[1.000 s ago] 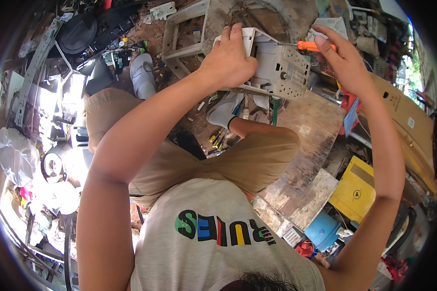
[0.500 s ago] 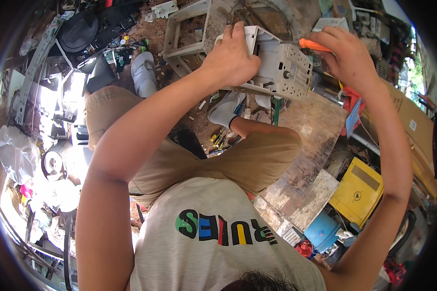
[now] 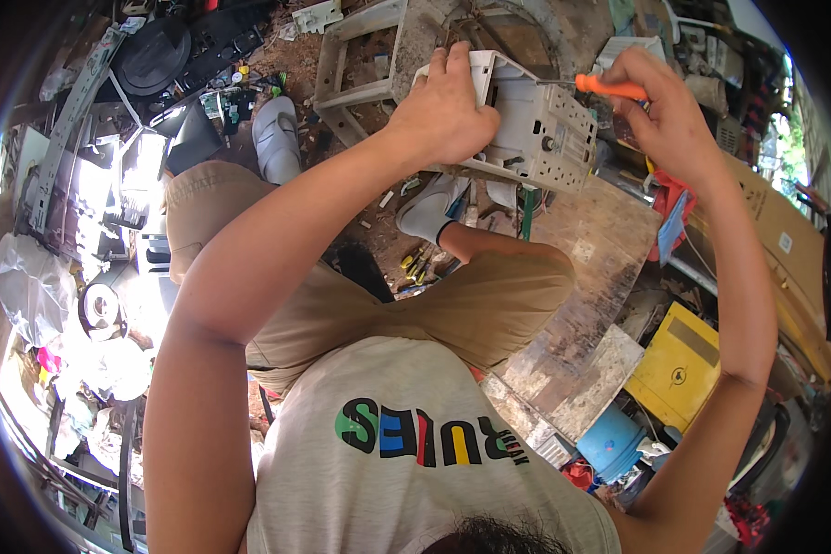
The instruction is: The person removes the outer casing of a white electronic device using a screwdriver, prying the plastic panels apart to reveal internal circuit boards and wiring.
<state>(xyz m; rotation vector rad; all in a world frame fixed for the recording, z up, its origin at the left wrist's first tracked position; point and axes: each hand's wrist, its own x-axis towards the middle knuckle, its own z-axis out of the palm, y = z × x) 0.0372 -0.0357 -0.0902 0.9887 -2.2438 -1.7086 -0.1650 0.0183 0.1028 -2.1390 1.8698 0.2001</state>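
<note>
I have the left grip [image 3: 448, 115] closed over the pale grey, boxy plastic casing [image 3: 549, 138] with a perforated end, held out near the grey, open square frame [image 3: 354, 97]. The right grip [image 3: 669, 115] wraps the orange-handled metal screwdriver [image 3: 608, 87]; I can't tell whether its tip touches. I'd brace the casing firmly and push straight, left grip clear.

Smooth plastic screwdriver handle [image 3: 609, 88]
</note>
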